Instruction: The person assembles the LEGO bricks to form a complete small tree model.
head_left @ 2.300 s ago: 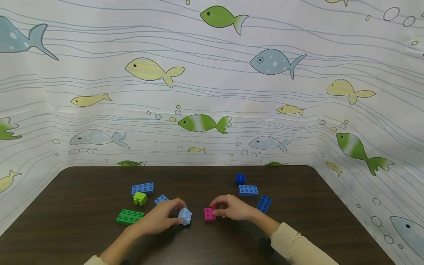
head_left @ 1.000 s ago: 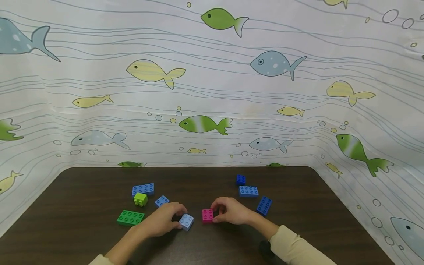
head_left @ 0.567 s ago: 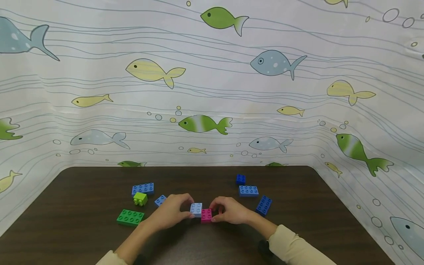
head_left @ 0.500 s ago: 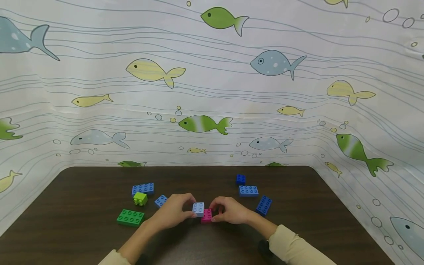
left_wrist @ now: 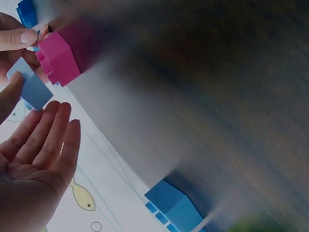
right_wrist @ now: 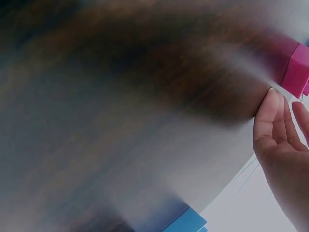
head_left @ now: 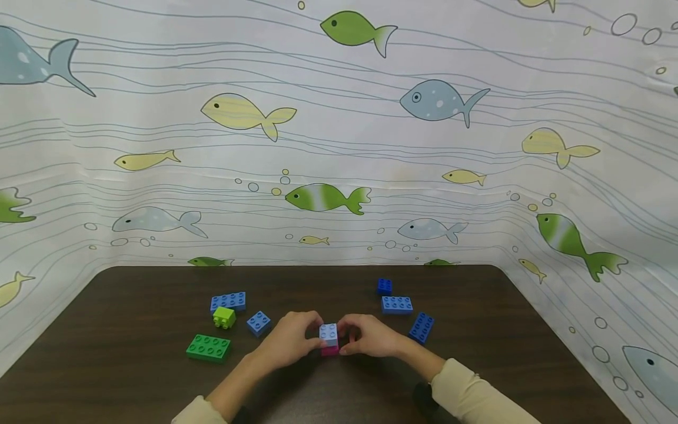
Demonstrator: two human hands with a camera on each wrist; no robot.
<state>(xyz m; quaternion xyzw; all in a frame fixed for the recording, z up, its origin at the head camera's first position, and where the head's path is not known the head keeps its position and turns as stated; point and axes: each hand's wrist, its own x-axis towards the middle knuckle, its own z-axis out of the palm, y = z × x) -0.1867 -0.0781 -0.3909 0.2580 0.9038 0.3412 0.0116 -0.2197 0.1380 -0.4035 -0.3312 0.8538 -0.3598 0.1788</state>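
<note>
Between the thumb and fingertips of my left hand (head_left: 291, 340) is a small light blue building brick (head_left: 328, 334), studs up. In the left wrist view this light blue brick (left_wrist: 35, 91) is apart from a pink brick (left_wrist: 60, 60), with a gap between them. In the head view it overlaps most of the pink brick (head_left: 329, 351), which stands on the table. My right hand (head_left: 373, 335) pinches the pink brick at its right side, thumb in front and index finger behind. The right wrist view has those fingertips right at the edge of the pink brick.
On the dark table (head_left: 159, 388), left of my hands, lie a blue brick (head_left: 258, 323), a long blue brick (head_left: 228, 301), a lime brick (head_left: 224, 318) and a green brick (head_left: 208, 348). To the right are several blue bricks (head_left: 396, 304). A fish-patterned curtain (head_left: 339, 147) surrounds the table.
My left hand has turned the light blue brick studs up and carried it right, over the pink brick. The right hand stays nearly in place beside the pink brick.
</note>
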